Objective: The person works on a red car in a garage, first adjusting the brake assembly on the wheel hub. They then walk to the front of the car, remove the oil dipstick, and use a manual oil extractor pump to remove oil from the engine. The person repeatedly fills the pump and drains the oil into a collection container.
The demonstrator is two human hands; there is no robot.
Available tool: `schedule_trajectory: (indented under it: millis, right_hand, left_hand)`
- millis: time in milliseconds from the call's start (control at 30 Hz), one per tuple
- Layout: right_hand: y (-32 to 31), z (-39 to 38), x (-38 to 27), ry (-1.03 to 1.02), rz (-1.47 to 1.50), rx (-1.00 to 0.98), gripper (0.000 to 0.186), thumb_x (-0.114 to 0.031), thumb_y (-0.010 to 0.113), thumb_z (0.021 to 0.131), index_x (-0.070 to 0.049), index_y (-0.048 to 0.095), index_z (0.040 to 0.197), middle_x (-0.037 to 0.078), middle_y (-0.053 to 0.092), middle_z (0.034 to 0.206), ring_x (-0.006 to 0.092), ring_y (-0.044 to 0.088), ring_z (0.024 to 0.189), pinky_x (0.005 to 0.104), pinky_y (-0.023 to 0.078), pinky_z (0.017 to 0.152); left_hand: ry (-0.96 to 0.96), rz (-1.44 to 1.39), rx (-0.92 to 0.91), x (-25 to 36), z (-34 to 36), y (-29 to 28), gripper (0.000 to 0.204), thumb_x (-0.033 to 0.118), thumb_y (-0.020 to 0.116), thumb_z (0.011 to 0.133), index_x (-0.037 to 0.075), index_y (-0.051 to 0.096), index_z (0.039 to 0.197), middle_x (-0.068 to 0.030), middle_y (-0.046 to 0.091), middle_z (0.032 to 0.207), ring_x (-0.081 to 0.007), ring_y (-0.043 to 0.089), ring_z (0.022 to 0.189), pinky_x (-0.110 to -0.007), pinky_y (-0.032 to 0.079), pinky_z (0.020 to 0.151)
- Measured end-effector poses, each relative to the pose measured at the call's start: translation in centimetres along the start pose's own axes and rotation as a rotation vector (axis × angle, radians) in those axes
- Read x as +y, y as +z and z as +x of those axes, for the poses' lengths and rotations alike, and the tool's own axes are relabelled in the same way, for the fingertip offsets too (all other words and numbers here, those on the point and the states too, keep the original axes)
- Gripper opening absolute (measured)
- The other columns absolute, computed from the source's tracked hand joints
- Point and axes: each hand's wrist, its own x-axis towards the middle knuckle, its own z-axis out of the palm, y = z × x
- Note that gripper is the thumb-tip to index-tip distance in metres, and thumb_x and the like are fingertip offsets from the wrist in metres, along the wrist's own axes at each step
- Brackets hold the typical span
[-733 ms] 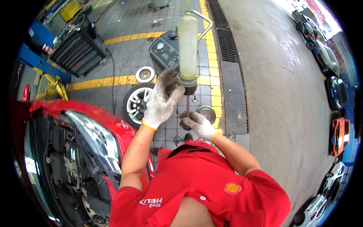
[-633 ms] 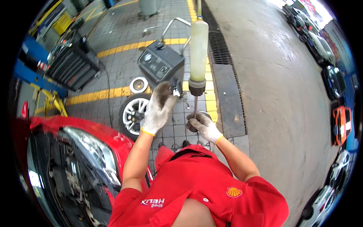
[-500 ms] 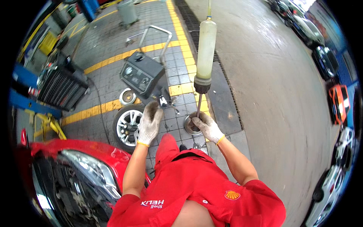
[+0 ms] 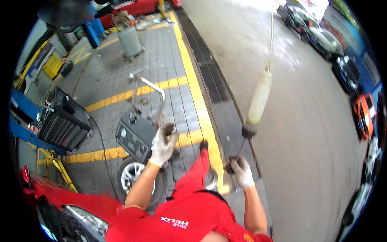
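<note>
A fluid suction syringe with a cloudy, pale barrel (image 4: 260, 99), a black end cap and a thin clear hose at its top tilts to the right in front of me. My right hand (image 4: 243, 172), in a whitish work glove soiled at the fingertips, is closed around the lower end of its rod. Some yellowish liquid shows low in the barrel. My left hand (image 4: 163, 148), gloved alike, is held up with fingers loosely bent and nothing visible in it. Below it in the picture is the dark box-shaped machine (image 4: 137, 131) with a bent metal handle.
A wheel (image 4: 135, 177) lies near the red car (image 4: 80, 203) at lower left. A black tool cart (image 4: 64, 119) and a yellow-footed lift stand left. A grey bin (image 4: 131, 42) is farther ahead. A drain grate (image 4: 211, 78) runs along the yellow line; parked cars line the right.
I have stepped forward, one leg out ahead. The syringe, upright before, now leans right and has moved right with my right hand. The red car and wheel sit lower in view.
</note>
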Motion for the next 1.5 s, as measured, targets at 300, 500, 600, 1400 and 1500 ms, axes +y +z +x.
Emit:
schedule_trajectory:
  millis: [300, 500, 600, 1400, 1500]
  right_hand:
    - [0.1, 27.9, -15.5, 0.042, -0.004, -0.174, 0.036, -0.029, 0.060, 0.113, -0.004, 0.062, 0.140, 0.003, 0.070, 0.106, 0.0117, 0.069, 0.095, 0.0293, 0.055, 0.084]
    - [2.0, 43.3, -22.4, 0.021, -0.019, -0.312, 0.041, -0.033, 0.060, 0.114, -0.002, 0.060, 0.141, 0.003, 0.068, 0.105, 0.0121, 0.069, 0.098, 0.0300, 0.056, 0.087]
    - [3.1, 51.6, -25.1, 0.008, -0.045, -0.356, 0.043, -0.034, 0.060, 0.114, -0.002, 0.060, 0.142, 0.003, 0.068, 0.106, 0.0112, 0.067, 0.096, 0.0296, 0.055, 0.087]
    - [23.3, 117.9, -47.6, -0.153, -0.260, -0.600, 0.041, -0.033, 0.057, 0.114, -0.003, 0.064, 0.141, 0.003, 0.069, 0.100, 0.0094, 0.063, 0.088, 0.0278, 0.053, 0.079]
    - [28.1, 125.7, -49.5, -0.079, -0.269, -0.596, 0.038, -0.029, 0.059, 0.114, -0.003, 0.065, 0.139, 0.003, 0.071, 0.103, 0.0092, 0.064, 0.090, 0.0276, 0.054, 0.083]
  left_hand:
    - [0.072, 0.280, 0.141, -1.6, 27.2, 2.7, 0.043, 0.024, 0.079, 0.094, 0.000, 0.068, 0.128, -0.0212, 0.075, 0.113, -0.0371, 0.074, 0.107, -0.044, 0.059, 0.095]
    - [-0.075, 0.551, 0.061, -2.6, 33.7, 3.0, 0.043, 0.024, 0.079, 0.092, 0.002, 0.068, 0.127, -0.0186, 0.073, 0.114, -0.0349, 0.074, 0.103, -0.044, 0.059, 0.090]
    - [-0.135, 0.488, 0.115, -3.1, 37.5, 3.6, 0.043, 0.023, 0.080, 0.091, 0.002, 0.069, 0.127, -0.0181, 0.073, 0.114, -0.0339, 0.074, 0.102, -0.044, 0.059, 0.089]
    - [-0.153, 0.413, 0.240, -20.8, 98.2, 4.7, 0.046, 0.014, 0.082, 0.089, 0.000, 0.066, 0.130, -0.0174, 0.072, 0.121, -0.0346, 0.071, 0.112, -0.044, 0.055, 0.101]
    - [-0.181, 0.276, 0.288, -25.0, 108.1, 2.3, 0.050, 0.020, 0.083, 0.090, -0.003, 0.066, 0.130, -0.0188, 0.072, 0.125, -0.0365, 0.070, 0.118, -0.044, 0.055, 0.104]
